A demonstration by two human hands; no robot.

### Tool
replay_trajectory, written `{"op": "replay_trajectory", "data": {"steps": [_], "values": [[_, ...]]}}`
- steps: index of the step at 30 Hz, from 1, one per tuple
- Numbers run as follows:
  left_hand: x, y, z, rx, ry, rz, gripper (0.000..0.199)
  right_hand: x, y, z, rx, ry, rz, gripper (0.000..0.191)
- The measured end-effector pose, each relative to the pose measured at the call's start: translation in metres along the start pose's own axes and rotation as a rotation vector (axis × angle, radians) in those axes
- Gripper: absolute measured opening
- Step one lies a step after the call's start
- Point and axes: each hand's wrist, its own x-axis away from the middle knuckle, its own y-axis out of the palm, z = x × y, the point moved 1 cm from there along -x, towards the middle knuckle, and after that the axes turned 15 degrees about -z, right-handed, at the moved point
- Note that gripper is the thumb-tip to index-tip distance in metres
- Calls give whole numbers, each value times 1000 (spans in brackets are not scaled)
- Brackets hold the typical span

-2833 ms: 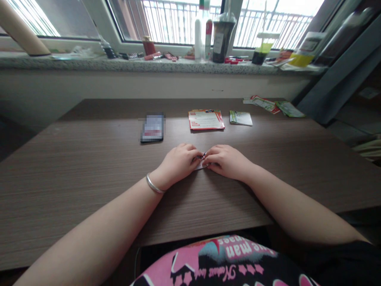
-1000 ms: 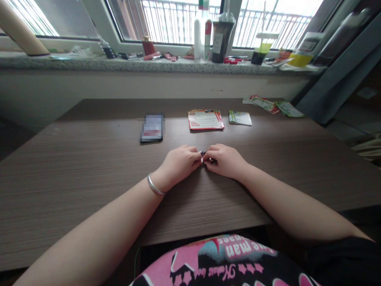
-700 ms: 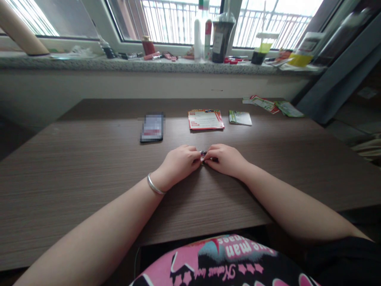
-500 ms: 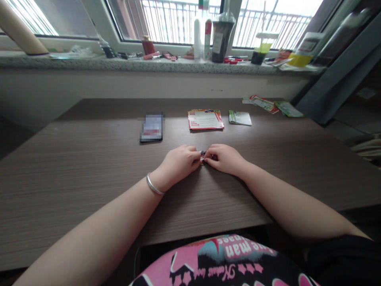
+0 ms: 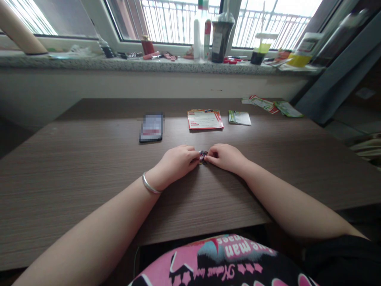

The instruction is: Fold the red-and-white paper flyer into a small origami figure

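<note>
Between my two hands, low over the middle of the table, is a small crumpled-looking piece with dark, white and red patches [image 5: 203, 157]. Its kind is too small to make out. My left hand [image 5: 182, 159], below a silver bangle, is closed with its fingertips on the left side of the piece. From the other side my right hand [image 5: 224, 157] pinches the piece between thumb and fingers. Both hands hide part of it. Beyond them lie a stack of red-and-white printed cards [image 5: 205, 120] and a smaller stack of green-and-white cards [image 5: 239, 118].
A phone [image 5: 151, 127] with a blurred screen lies left of the card stacks. More printed packets [image 5: 263, 104] are at the table's far right corner. Bottles, a dark drink cup [image 5: 220, 41] and small items line the granite windowsill [image 5: 119, 65]. The table's near edge is by my body.
My right fingers have shifted slightly right, so a little more of the small piece shows. My left wrist and bangle have moved slightly left. The stacks and phone stay put.
</note>
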Motion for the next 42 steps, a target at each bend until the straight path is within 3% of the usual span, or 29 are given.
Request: {"op": "replay_trajectory", "data": {"steps": [6,12,17,30,42], "values": [[2,-4,0,-8,63,-25,16,-5,5,9,-131,-10,-21,24],[0,2,-6,84,70,-19,14,-3,10,13,-160,-235,60,11],[-1,5,-6,90,67,-8,17,-2,12,10,-123,-305,94,10],[1,-1,10,-12,22,1,19,-5,5,3,-196,-218,-11,12],[1,-1,2,-40,88,0,20,-3,3,13,-140,-158,-11,17]]}}
